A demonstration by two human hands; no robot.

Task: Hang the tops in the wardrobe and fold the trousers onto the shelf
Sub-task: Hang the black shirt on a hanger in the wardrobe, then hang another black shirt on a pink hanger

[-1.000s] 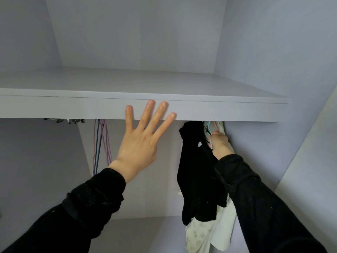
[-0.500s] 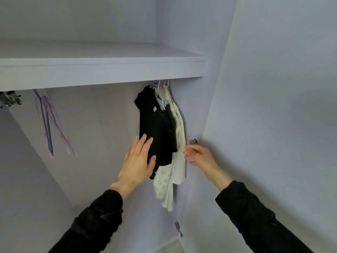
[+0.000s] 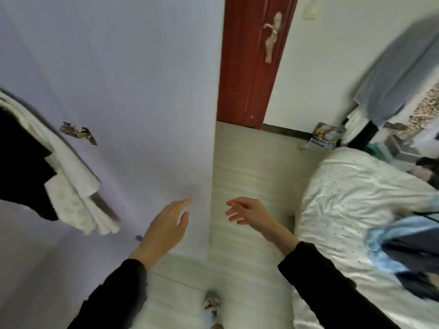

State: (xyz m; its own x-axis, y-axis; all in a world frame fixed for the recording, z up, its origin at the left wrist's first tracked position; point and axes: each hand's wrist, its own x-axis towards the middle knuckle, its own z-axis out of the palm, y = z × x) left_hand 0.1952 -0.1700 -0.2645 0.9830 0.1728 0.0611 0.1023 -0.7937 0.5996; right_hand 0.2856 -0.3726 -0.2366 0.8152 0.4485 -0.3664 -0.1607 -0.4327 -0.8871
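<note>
Open lilac wardrobe door, with a metal hinge near its inner edge. Bed at right, bearing blue and dark clothing on its white cover. Red-brown room door beyond the pale floor. Hung tops, one black top beside white tops, at far left. Left hand and right hand, black-sleeved, hover apart above the floor, fingers loosely spread, holding nothing.
</note>
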